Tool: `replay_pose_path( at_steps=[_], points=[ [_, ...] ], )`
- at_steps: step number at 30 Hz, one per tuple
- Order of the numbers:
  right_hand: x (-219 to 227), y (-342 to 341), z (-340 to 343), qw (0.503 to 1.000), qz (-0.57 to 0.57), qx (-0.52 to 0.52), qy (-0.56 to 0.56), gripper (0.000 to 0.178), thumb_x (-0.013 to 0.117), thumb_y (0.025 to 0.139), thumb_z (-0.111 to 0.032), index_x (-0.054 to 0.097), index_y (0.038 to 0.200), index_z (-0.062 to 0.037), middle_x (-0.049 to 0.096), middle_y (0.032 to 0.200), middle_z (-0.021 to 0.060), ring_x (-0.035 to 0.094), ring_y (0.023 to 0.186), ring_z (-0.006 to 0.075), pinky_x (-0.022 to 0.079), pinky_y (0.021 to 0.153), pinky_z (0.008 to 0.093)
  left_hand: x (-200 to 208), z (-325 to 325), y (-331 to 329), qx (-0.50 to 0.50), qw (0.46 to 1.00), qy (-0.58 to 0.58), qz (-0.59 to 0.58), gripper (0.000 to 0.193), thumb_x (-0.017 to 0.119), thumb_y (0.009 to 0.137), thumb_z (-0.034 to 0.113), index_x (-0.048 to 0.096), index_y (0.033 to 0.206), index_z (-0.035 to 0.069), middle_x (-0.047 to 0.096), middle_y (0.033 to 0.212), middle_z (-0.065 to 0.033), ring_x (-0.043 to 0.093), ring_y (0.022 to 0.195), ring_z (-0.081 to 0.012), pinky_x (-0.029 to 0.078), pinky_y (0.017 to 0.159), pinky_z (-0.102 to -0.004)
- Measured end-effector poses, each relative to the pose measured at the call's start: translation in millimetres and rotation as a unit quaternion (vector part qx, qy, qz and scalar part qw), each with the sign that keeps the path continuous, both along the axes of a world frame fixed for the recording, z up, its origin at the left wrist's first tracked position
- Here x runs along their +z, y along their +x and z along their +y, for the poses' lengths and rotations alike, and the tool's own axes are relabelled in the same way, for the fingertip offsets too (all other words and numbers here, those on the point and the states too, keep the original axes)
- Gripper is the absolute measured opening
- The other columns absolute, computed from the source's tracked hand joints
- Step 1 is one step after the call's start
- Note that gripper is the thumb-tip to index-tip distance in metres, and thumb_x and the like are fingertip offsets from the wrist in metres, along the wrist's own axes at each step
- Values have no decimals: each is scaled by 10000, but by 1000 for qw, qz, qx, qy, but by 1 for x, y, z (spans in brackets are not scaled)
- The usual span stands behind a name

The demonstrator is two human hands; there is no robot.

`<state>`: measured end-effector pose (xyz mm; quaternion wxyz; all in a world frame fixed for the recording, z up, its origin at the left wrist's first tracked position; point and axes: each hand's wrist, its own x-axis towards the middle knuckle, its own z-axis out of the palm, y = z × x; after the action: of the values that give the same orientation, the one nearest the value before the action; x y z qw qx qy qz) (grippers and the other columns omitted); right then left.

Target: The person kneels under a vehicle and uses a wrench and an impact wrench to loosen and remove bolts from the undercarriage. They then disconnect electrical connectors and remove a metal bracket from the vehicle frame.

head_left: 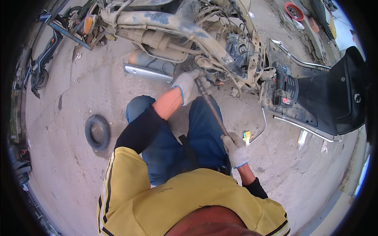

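Note:
A stripped motorbike frame [189, 27], dusty and greasy, lies across the floor in front of me. My left hand [187, 84], in a white knit glove, is closed round the upper end of a long-handled wrench [213, 108], close to the engine parts. That end meets the machine at a spot hidden by my fingers and the dark parts. Lower down, the gloved right hand [235, 150] grips the tail of the same steel handle, beside my right thigh. Left of the upper hand lies the silencer [151, 63] with its silver cover.
A black inner tube or small tyre [97, 132] rests on the concrete at left. To the right are a black body panel [330, 88], a cordless power tool [284, 88] and a small yellow-green packet [247, 137]. A red bowl [294, 11] stands far right; a scooter [45, 59] stands far left.

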<state>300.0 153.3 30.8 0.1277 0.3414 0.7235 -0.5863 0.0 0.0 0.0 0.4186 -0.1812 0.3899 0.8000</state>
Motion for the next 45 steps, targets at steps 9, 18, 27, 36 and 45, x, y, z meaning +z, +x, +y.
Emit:
replay_pose_path(
  at_steps=[9, 18, 27, 36, 45],
  points=[
    [-74, 52, 55, 958, -46, -19, 283, 387, 666, 995, -361, 745, 1135, -9, 729, 815, 187, 726, 763, 299, 547, 720, 422, -8, -4, 26, -18, 1000, -1, -3, 288, 546, 1061, 28, 509, 1347, 16, 635, 1029, -171, 670, 878, -292, 629, 799, -473],
    [-70, 25, 51, 941, 118, -79, 308, 260, 791, 897, -113, 741, 1133, -16, 720, 881, 83, 642, 759, 142, 533, 715, 295, 13, -31, 12, -105, 983, -96, 113, 213, 587, 1086, 123, 600, 1289, 60, 691, 1059, -114, 719, 946, -259, 645, 847, -454],
    [38, -26, 63, 906, 315, -194, 206, 329, 787, 851, 55, 704, 1150, -55, 700, 971, 68, 601, 776, 126, 520, 734, 277, 16, -37, 54, -84, 995, -14, 49, 157, 589, 1093, 136, 603, 1218, 41, 708, 1082, -135, 723, 1074, -314, 596, 1006, -516],
    [14, -89, 6, 944, 215, 183, 173, 525, 748, 942, -136, 580, 1436, -76, 744, 1071, 191, 744, 984, 366, 588, 856, 430, 29, -31, 82, 29, 996, 55, 58, 137, 600, 1087, 143, 586, 1171, 35, 716, 1109, -177, 705, 1118, -352, 553, 1081, -555],
    [8, -106, -21, 962, 221, 142, 79, 710, 737, 962, -187, 387, 1570, -80, 745, 1024, 253, 726, 964, 484, 590, 805, 510, 32, -30, 92, 17, 991, 22, 132, 200, 610, 1080, 139, 557, 1252, 50, 717, 1096, -178, 700, 1115, -346, 561, 1011, -511]
  ],
)
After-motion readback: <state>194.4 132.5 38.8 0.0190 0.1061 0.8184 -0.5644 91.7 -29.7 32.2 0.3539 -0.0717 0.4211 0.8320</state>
